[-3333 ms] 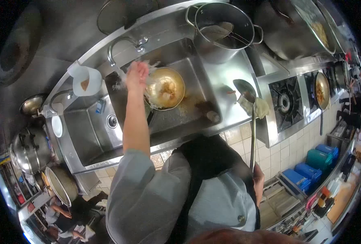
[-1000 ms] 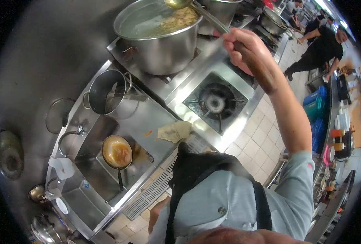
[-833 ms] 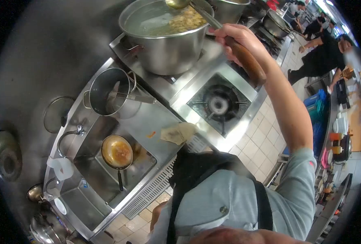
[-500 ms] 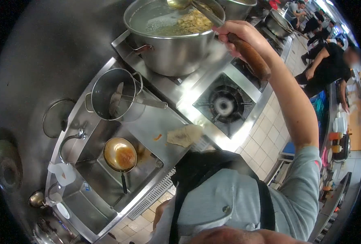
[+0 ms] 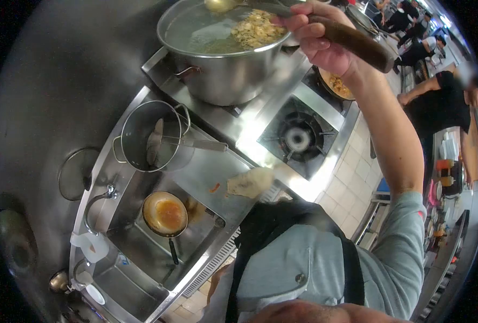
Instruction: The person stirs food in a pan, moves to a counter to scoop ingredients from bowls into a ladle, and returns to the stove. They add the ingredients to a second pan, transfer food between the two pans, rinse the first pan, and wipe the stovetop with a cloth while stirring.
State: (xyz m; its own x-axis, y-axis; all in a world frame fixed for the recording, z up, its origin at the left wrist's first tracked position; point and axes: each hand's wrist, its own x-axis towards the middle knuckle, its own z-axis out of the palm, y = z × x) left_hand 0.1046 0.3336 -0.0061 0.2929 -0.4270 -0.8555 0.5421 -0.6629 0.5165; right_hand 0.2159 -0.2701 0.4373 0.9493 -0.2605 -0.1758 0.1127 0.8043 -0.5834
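Observation:
My right hand (image 5: pixel 325 40) grips the wooden handle of a long ladle (image 5: pixel 352 43), and the ladle's bowl is over a large steel stockpot (image 5: pixel 225 78) at the top. Cloudy liquid fills that pot, with a clump of pale, yellowish pieces (image 5: pixel 255 29) floating at its right side. My left hand is out of sight; only part of the left forearm shows beside the apron. A frying pan (image 5: pixel 165 214) with brownish liquid rests in the sink, its black handle pointing down.
A smaller pot (image 5: pixel 150 134) holding a long-handled strainer stands left of the burner (image 5: pixel 297 139). A crumpled cloth (image 5: pixel 250 182) lies on the counter edge. Another pan with food (image 5: pixel 336 85) is beyond the burner. Co-workers, one nearby in black (image 5: pixel 441 102), stand at the right.
From the sink, the view has turned toward the stove. My right hand, lower right earlier, is now raised with the ladle over the stockpot. My left hand has left the sink. The nearby co-worker has come closer.

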